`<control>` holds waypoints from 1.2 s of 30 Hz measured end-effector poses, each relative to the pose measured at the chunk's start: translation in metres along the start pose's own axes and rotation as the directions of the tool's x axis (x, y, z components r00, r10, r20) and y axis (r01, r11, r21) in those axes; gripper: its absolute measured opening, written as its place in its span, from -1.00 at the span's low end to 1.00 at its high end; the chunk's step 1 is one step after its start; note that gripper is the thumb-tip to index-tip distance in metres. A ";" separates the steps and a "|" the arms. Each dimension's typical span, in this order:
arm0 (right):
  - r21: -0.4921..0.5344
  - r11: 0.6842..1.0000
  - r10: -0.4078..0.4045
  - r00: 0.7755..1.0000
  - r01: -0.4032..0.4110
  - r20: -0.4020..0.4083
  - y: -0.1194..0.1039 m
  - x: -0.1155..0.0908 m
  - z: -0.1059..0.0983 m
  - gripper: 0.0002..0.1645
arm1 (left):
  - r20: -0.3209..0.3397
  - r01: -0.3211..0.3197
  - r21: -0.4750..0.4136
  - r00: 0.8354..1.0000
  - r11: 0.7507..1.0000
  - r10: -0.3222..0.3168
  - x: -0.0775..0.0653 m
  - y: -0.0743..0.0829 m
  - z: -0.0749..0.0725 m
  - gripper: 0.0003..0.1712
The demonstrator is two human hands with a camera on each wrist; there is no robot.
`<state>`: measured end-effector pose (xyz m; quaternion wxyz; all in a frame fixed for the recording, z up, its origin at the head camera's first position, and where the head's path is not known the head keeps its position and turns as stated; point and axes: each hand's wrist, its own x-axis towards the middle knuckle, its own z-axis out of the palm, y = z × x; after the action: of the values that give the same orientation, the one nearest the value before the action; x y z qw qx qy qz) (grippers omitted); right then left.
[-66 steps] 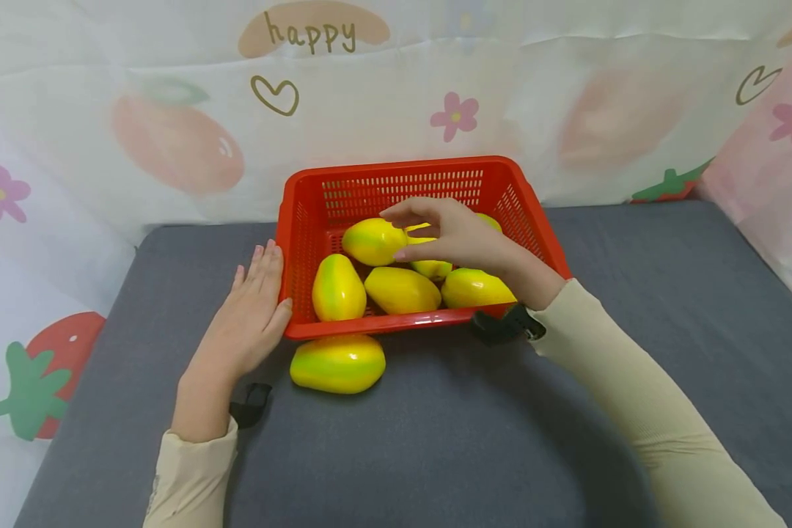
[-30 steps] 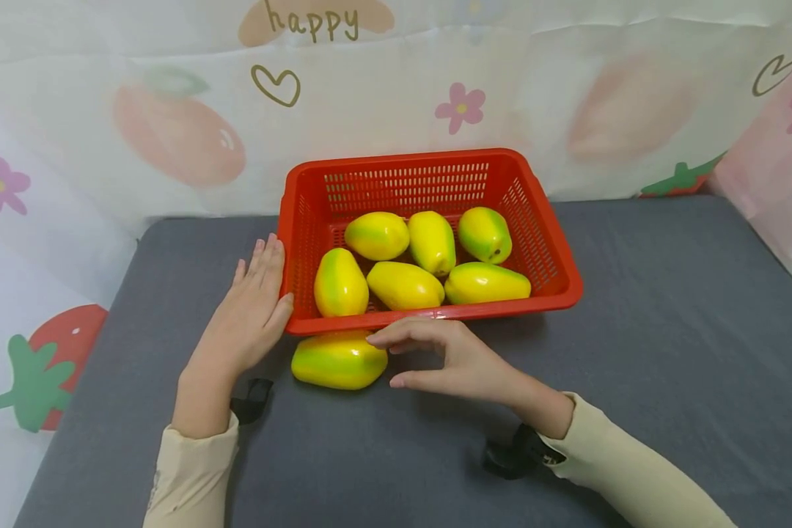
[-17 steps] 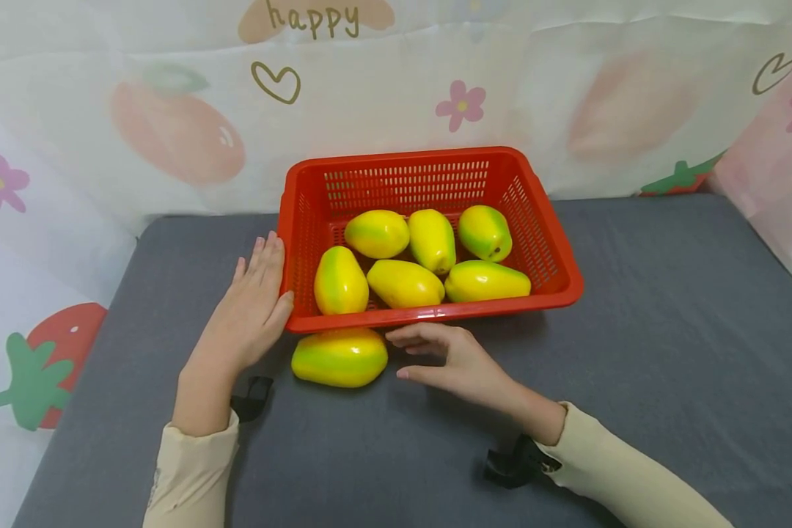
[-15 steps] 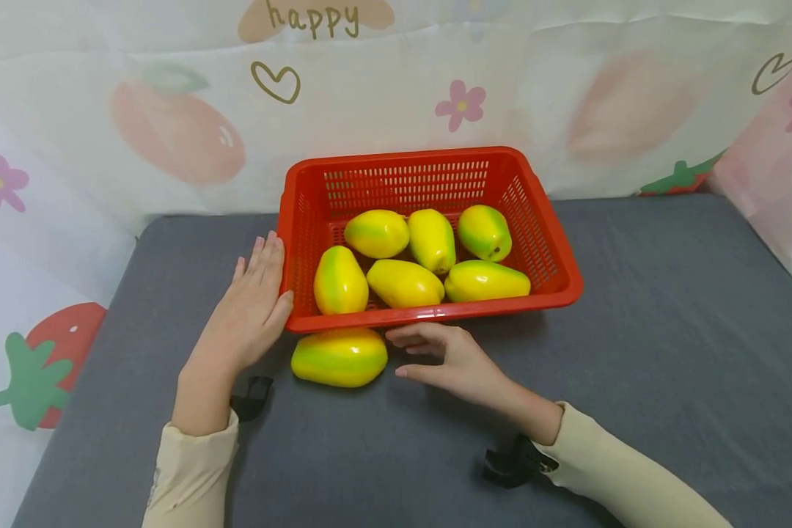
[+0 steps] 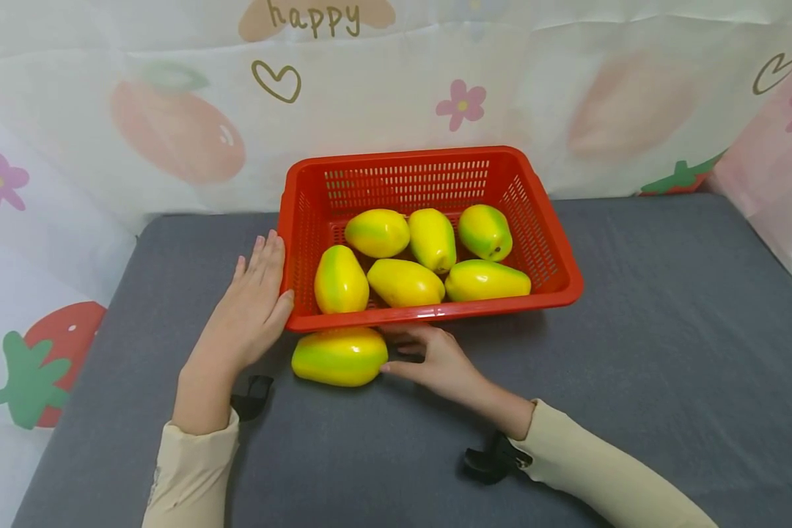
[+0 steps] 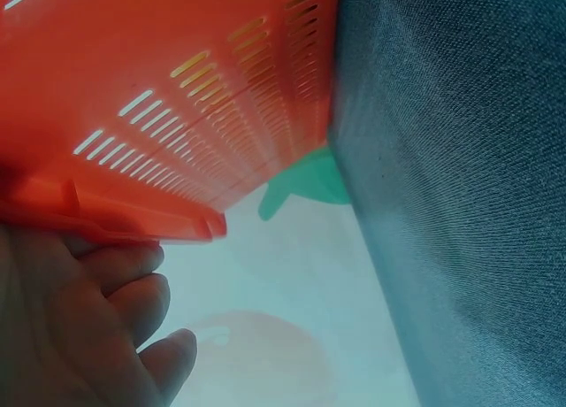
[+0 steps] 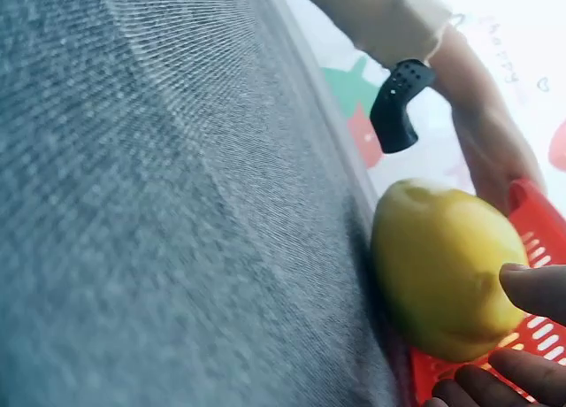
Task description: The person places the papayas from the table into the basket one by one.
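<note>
A yellow-green papaya lies on its side on the grey cloth, right at the front wall of the red basket. My right hand is at the papaya's right end, thumb tip overlapping it and the other fingers partly hidden under the basket rim. In the right wrist view the thumb and fingers are spread apart around that end. My left hand lies with straight fingers along the basket's left side. In the left wrist view its fingers are at the rim.
Several more papayas, such as the front middle papaya, lie inside the basket. The grey table extends to both sides and the front. A printed curtain hangs behind. A black wrist device hangs below the right sleeve.
My right hand came out from over the basket toward the front, then shifted left to the papaya's end. My left hand stays at the basket's side.
</note>
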<state>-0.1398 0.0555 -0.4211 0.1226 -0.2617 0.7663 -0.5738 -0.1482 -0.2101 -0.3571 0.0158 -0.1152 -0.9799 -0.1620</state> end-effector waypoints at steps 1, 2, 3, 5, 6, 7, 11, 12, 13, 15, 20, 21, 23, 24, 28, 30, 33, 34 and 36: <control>-0.002 1.000 0.001 1.000 -0.001 -0.004 0.000 0.001 0.001 -0.37 | 0.000 0.001 0.000 1.000 1.000 -0.001 0.000 0.000 0.000 -0.19; -0.003 1.000 0.001 1.000 -0.001 -0.007 0.001 0.001 0.003 -0.37 | 0.000 0.002 0.001 1.000 1.000 -0.002 0.000 0.000 0.000 -0.19; -0.002 1.000 0.001 1.000 -0.001 -0.007 0.001 0.002 0.004 -0.36 | 0.001 0.003 0.001 1.000 1.000 -0.003 0.000 0.000 0.000 -0.19; -0.003 1.000 0.002 1.000 -0.002 -0.001 0.001 0.003 0.007 -0.33 | 0.000 0.004 -0.001 1.000 1.000 -0.004 0.000 0.000 -0.001 -0.19; -0.003 1.000 0.002 1.000 -0.002 0.003 0.001 0.003 0.008 -0.32 | 0.000 0.002 -0.001 1.000 1.000 -0.002 0.000 0.000 -0.001 -0.20; -0.004 1.000 0.005 1.000 -0.005 0.009 0.001 0.004 0.009 -0.30 | 0.000 0.001 -0.001 1.000 1.000 -0.001 0.000 0.000 -0.001 -0.20; -0.016 1.000 0.015 1.000 -0.015 0.024 0.000 0.005 0.013 -0.24 | -0.002 -0.007 -0.001 1.000 1.000 0.007 0.000 0.000 0.000 -0.23; -0.021 1.000 0.014 1.000 -0.013 0.026 0.000 0.005 0.014 -0.22 | -0.002 -0.009 -0.002 1.000 1.000 0.009 0.000 -0.001 0.000 -0.23; -0.027 1.000 0.015 1.000 -0.014 0.026 -0.001 0.005 0.015 -0.21 | -0.002 -0.009 -0.003 1.000 1.000 0.009 0.000 -0.001 0.000 -0.23; -0.034 0.999 0.015 1.000 -0.014 0.024 -0.001 0.006 0.017 -0.19 | -0.002 -0.009 -0.004 1.000 1.000 0.009 0.000 -0.001 0.000 -0.23; -0.029 0.999 0.033 0.999 -0.033 0.020 -0.002 0.008 0.022 -0.16 | 0.001 -0.005 0.000 1.000 1.000 0.005 0.000 -0.001 0.000 -0.22; -0.027 0.999 0.042 0.999 -0.042 0.022 -0.003 0.008 0.022 -0.16 | 0.001 -0.004 0.001 1.000 1.000 0.004 0.000 0.000 0.001 -0.22; -0.023 0.998 0.057 0.998 -0.056 0.027 -0.003 0.008 0.024 -0.18 | 0.000 -0.003 0.002 1.000 1.000 0.003 0.000 0.000 0.001 -0.22; -0.024 0.998 0.061 0.998 -0.061 0.031 -0.003 0.008 0.024 -0.20 | -0.001 -0.002 0.003 1.000 1.000 0.002 0.000 0.000 0.001 -0.22; -0.013 0.997 0.076 0.995 -0.076 0.063 -0.003 0.007 0.025 -0.21 | -0.005 -0.002 0.005 1.000 1.000 0.002 0.000 0.001 0.001 -0.22; -0.006 0.997 0.078 0.994 -0.077 0.081 -0.003 0.007 0.025 -0.19 | -0.004 -0.002 0.006 1.000 1.000 0.002 0.000 0.001 0.001 -0.22; 0.001 0.998 0.062 0.993 -0.062 0.105 -0.003 0.007 0.025 -0.16 | -0.002 0.000 0.010 1.000 1.000 0.000 0.000 0.001 0.001 -0.21; 0.002 0.998 0.055 0.992 -0.056 0.111 -0.003 0.007 0.025 -0.15 | -0.002 0.001 0.010 1.000 1.000 -0.001 0.000 0.001 0.001 -0.21; -0.002 0.999 0.034 0.992 -0.034 0.119 -0.003 0.007 0.025 -0.15 | -0.002 0.003 0.012 1.000 1.000 -0.003 0.001 0.001 0.001 -0.21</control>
<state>-0.1325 0.0303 -0.4250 0.1779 -0.2822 0.7620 -0.5550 -0.1486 -0.2089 -0.3579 0.0174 -0.1135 -0.9810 -0.1561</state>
